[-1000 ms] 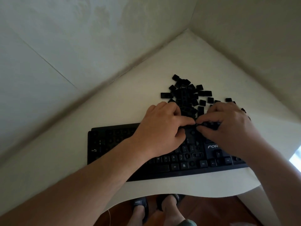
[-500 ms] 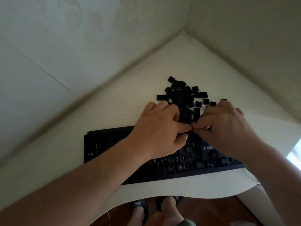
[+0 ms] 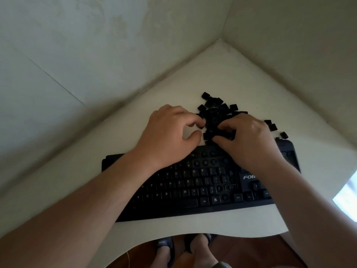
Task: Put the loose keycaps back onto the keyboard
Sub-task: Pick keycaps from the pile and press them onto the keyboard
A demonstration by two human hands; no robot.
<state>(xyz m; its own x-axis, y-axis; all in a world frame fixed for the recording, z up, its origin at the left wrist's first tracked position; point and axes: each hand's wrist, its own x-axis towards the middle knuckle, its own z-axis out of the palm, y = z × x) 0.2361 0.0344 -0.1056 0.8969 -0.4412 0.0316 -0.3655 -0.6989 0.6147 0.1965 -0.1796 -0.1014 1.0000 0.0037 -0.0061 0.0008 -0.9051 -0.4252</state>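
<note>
Both hands in the keycap pile behind the keyboard

Left hand (image 3: 170, 132) curled at the heap of loose black plastic keycaps (image 3: 214, 111), right hand (image 3: 249, 138) fingers dug in; can't tell what either holds. Black keyboard (image 3: 193, 186) on white desk (image 3: 222, 68) partly hidden by arms.

A single wide-angle view from the person's head looks forward and steeply down into a wall corner. The white curved-edged counter (image 3: 222, 70) fills the middle of the frame, near enough that both forearms enter from the lower corners. The flat black plastic keyboard (image 3: 193, 190) lies centre-low; the person's feet in dark sandals (image 3: 164, 246) show at the bottom edge. Straight lines bow toward the frame's edges.
</note>
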